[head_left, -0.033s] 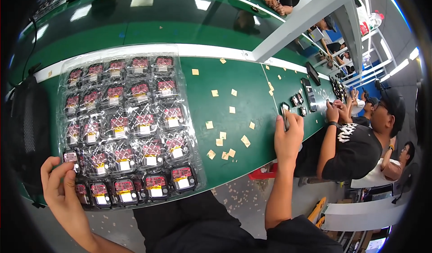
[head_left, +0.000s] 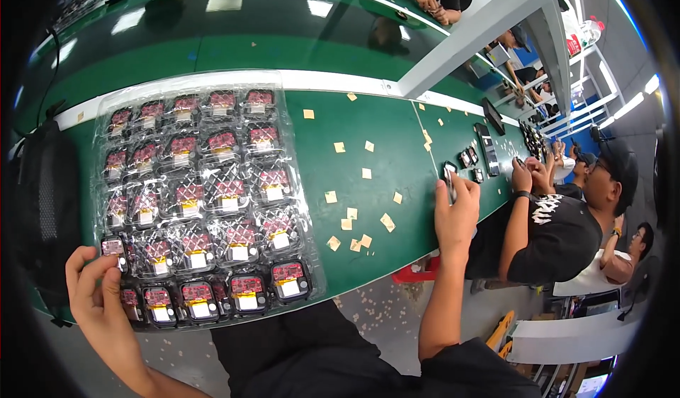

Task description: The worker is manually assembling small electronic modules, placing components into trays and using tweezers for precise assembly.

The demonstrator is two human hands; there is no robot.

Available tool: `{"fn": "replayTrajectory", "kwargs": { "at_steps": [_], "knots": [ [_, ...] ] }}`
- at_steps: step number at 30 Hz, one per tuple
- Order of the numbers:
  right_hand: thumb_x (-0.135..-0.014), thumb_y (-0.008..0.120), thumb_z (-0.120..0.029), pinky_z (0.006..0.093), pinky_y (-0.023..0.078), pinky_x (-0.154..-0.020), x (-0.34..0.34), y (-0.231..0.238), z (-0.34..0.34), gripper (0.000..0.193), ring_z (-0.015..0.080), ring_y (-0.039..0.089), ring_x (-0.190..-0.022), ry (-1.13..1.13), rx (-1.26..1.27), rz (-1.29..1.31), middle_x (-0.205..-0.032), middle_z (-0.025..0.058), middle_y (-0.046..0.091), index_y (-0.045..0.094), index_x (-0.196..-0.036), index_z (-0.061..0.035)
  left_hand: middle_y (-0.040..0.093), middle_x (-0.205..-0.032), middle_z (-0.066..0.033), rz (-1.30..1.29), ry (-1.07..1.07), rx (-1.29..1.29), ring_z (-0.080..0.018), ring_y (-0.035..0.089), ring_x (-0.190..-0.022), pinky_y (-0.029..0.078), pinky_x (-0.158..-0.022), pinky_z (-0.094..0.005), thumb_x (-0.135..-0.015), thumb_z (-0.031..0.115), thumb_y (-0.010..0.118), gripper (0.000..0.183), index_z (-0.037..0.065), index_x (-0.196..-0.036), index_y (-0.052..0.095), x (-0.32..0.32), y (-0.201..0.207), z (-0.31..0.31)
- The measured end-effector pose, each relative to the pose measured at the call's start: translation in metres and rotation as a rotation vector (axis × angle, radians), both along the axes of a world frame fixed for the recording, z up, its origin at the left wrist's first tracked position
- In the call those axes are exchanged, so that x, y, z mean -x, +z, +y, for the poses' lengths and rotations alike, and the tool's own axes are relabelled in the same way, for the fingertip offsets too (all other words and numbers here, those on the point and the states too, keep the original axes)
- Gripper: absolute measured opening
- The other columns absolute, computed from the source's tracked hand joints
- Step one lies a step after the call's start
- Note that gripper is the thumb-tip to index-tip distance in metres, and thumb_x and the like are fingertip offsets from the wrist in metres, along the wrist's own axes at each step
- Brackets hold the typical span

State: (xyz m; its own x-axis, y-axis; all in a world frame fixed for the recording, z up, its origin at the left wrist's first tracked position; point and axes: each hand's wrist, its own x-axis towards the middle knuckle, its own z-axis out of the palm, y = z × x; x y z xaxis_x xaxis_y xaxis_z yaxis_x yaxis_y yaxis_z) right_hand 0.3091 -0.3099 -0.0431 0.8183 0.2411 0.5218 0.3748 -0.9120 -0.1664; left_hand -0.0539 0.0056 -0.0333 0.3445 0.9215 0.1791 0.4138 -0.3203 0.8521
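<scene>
Since the earlier frame, only the view shifts slightly. The left hand (head_left: 98, 295) pinches a device (head_left: 112, 246) at the tray's (head_left: 304, 214) near-left corner; the right hand (head_left: 457, 212) grips a dark-silver item (head_left: 450, 168) over the bench (head_left: 404, 164).

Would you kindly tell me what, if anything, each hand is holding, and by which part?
The left hand holds a small reddish unit by its near edge. The right hand appears to grip a small dark-rimmed item by its near end.

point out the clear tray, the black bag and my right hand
Tray (head_left: 298, 203): head view, on its clear plastic along the right side
Black bag (head_left: 51, 192): head view, on its mesh side, at the far left
Right hand (head_left: 457, 211): head view, on the back of the hand
</scene>
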Motion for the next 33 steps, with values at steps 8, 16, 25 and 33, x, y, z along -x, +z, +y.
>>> {"fn": "replayTrajectory", "kwargs": {
  "at_steps": [8,16,25,33],
  "knots": [
    [-0.092,0.071,-0.027,0.0436,0.051,-0.084,-0.034,-0.007,-0.014,0.034,0.0383,0.068,-0.096,-0.023,-0.007,0.082,-0.102,0.0207,0.070,0.069,-0.110,0.0006,0.056,-0.102,-0.0080,-0.016,0.011,-0.007,-0.0162,0.056,-0.089,0.047,-0.076,-0.0265,-0.084,-0.013,0.060,0.012,-0.007,-0.093,0.066,-0.012,0.014,-0.004],
    [-0.096,0.066,-0.014,0.0354,0.051,-0.080,-0.011,-0.001,-0.012,0.022,0.0202,0.062,-0.082,0.249,-0.175,0.165,-0.088,0.0149,0.068,0.065,-0.105,0.0057,0.061,-0.105,-0.0092,-0.011,0.055,0.007,-0.0153,0.064,-0.083,0.053,-0.072,-0.0279,-0.083,-0.011,0.068,0.010,-0.007,-0.093,0.069,-0.009,0.020,-0.003],
    [-0.093,0.066,-0.004,0.0205,0.028,-0.052,0.095,0.022,0.049,0.016,0.0011,0.037,-0.062,0.508,-0.553,0.396,-0.107,0.0061,0.065,0.066,-0.107,0.0031,0.064,-0.102,-0.0092,-0.056,0.098,0.073,-0.0152,0.066,-0.075,0.054,-0.067,-0.0276,-0.082,-0.005,0.075,0.021,-0.005,-0.103,0.072,-0.014,0.026,-0.004],
    [-0.087,0.072,-0.005,0.0218,0.034,-0.057,0.115,0.016,0.069,0.019,0.0071,0.049,-0.070,0.733,-0.591,0.474,-0.110,0.0122,0.065,0.067,-0.104,0.0036,0.060,-0.106,-0.0083,0.138,-0.009,-0.065,-0.0156,0.062,-0.081,0.052,-0.068,-0.0298,-0.085,0.000,0.075,0.029,-0.003,-0.114,0.071,-0.009,0.024,-0.006]
  ]
}}
